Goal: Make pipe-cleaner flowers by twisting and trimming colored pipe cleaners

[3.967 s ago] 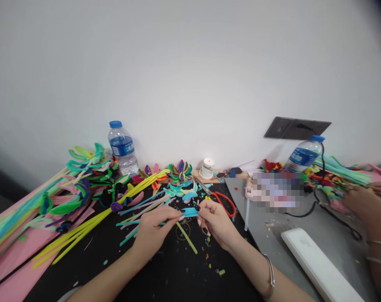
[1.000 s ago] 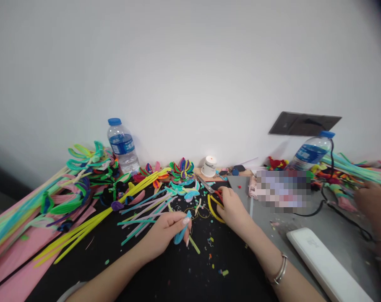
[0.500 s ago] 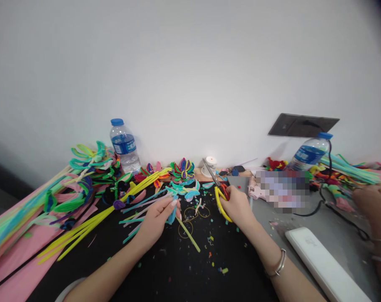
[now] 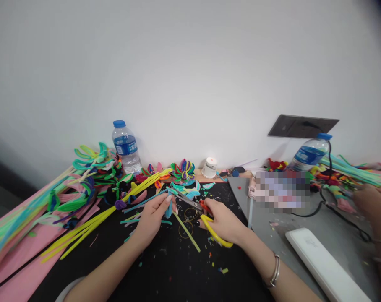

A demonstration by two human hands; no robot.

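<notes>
My left hand [image 4: 153, 214] pinches a folded blue pipe cleaner [image 4: 169, 209] between thumb and fingers. Scissors [image 4: 212, 226] with yellow and red handles are gripped in my right hand [image 4: 221, 219], and their blades reach left to the top of the blue piece by my left fingertips. Whether the blades are closed on it I cannot tell. A pale green pipe cleaner [image 4: 187, 233] slants down to the right from beside my left fingers. Just behind lie turquoise pipe-cleaner loops [image 4: 190, 189], and cut blue and lilac lengths [image 4: 137, 212] lie beyond my left wrist.
Yellow pipe cleaners [image 4: 92, 224] and finished fuzzy flowers [image 4: 183, 170] lie at left and back. Water bottles [image 4: 126, 147] stand by the wall. A white cup-like spool [image 4: 209, 167], a pink glue gun [image 4: 252, 187], a white case [image 4: 322, 264] and another person's hand [image 4: 368, 203] are farther right.
My right hand has brought the scissors left and down, swinging their blades from pointing at the wall to my left fingertips. My left hand still holds the blue pipe cleaner.
</notes>
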